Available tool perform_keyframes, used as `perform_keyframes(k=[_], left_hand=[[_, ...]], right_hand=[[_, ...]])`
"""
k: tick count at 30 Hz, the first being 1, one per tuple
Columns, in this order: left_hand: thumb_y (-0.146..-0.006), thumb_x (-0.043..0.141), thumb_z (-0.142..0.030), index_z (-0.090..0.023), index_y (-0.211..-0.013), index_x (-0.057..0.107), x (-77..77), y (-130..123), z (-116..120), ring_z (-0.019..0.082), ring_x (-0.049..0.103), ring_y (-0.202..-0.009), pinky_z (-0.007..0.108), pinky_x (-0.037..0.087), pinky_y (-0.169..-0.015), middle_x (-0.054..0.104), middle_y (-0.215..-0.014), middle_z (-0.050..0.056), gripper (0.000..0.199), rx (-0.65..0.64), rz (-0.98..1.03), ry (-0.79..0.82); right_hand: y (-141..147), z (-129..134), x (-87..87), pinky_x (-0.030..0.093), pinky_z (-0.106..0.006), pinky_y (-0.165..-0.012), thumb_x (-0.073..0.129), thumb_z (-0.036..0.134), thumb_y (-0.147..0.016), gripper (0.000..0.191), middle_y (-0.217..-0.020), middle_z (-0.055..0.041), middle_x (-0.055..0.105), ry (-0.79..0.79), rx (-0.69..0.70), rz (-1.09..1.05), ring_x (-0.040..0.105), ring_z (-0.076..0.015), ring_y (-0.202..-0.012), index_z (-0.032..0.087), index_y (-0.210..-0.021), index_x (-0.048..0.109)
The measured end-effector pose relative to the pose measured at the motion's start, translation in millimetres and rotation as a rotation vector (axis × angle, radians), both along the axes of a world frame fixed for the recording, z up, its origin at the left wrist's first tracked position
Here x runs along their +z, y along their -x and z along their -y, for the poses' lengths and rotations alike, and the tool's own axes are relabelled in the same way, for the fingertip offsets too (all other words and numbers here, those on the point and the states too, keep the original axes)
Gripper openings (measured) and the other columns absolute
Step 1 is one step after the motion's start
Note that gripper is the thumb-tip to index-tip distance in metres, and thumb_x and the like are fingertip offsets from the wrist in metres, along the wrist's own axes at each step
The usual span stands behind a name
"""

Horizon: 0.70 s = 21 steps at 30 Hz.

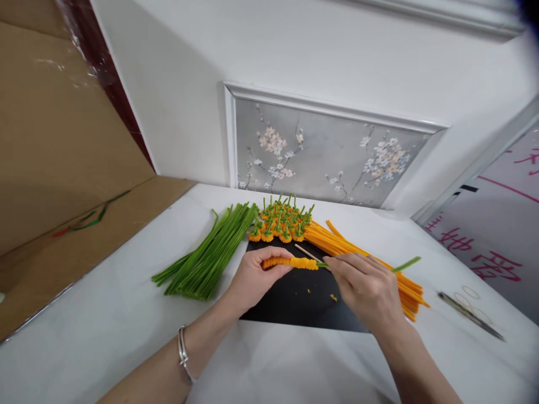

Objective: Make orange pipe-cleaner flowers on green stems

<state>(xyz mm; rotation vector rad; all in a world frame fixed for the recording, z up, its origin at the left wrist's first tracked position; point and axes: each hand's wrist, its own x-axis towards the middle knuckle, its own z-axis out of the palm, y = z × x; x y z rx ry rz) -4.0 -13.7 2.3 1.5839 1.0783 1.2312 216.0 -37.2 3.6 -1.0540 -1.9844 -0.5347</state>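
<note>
Between my hands, above a black mat (273, 306), runs an orange pipe cleaner coil (305, 263) on a green pipe cleaner (406, 264). My left hand (263, 275) pinches the coil's left part between thumb and fingers. Closed around the green stem just right of the coil is my right hand (366, 283), and the stem's free end sticks out past it. A thin wooden stick (306, 252) lies on the mat behind the coil. Small finished orange pumpkins (285, 235) with green stems stand grouped at the mat's back edge.
Green pipe cleaners (210, 252) lie bundled at left, orange ones (345, 241) at right behind my right hand. Scissors or tweezers (470, 316) and rubber bands (470, 292) rest at far right. Cardboard (76, 140) borders the left; a wall with a floral panel (324, 151) stands behind.
</note>
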Motion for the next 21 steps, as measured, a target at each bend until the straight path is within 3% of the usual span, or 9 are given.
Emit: perform_keyframes(k=[5, 9, 14, 21], left_hand=[[-0.067, 0.076, -0.021, -0.018, -0.104, 0.070, 3.3, 1, 2, 0.019, 0.067, -0.093, 0.029, 0.052, -0.086, 0.073, -0.100, 0.005, 0.038, -0.033, 0.106, 0.062], [-0.069, 0.077, -0.027, -0.018, -0.094, 0.073, -1.0, 4, 0, 0.015, 0.067, -0.078, 0.026, 0.054, -0.077, 0.074, -0.086, 0.003, 0.027, -0.078, 0.233, 0.157], [-0.064, 0.082, -0.025, -0.018, -0.088, 0.075, -3.3, 3, -2, 0.012, 0.067, -0.072, 0.026, 0.055, -0.078, 0.074, -0.080, 0.002, 0.026, -0.179, 0.459, 0.277], [-0.063, 0.084, -0.022, -0.017, -0.085, 0.076, -3.8, -1, 1, 0.008, 0.066, -0.066, 0.019, 0.055, -0.071, 0.072, -0.074, 0.000, 0.024, -0.195, 0.519, 0.324]], right_hand=[[-9, -4, -3.8, 0.056, -0.032, -0.069, 0.056, 0.022, -0.091, 0.017, -0.088, -0.0023, 0.074, 0.052, -0.005, -0.078, 0.070, -0.0177, -0.076, 0.024, -0.092, 0.073], [-14, -7, -7.3, 0.057, -0.033, -0.066, 0.054, 0.027, -0.093, 0.020, -0.087, -0.0032, 0.075, 0.087, -0.017, -0.097, 0.071, -0.0193, -0.073, 0.023, -0.093, 0.073], [-13, -7, -9.3, 0.056, -0.030, -0.063, 0.053, 0.029, -0.093, 0.022, -0.085, -0.0031, 0.075, 0.138, -0.018, -0.065, 0.071, -0.0190, -0.071, 0.022, -0.094, 0.073], [-5, -5, -11.3, 0.057, -0.030, -0.065, 0.054, 0.025, -0.092, 0.021, -0.084, -0.0034, 0.075, 0.169, -0.014, -0.055, 0.071, -0.0192, -0.069, 0.020, -0.093, 0.074]])
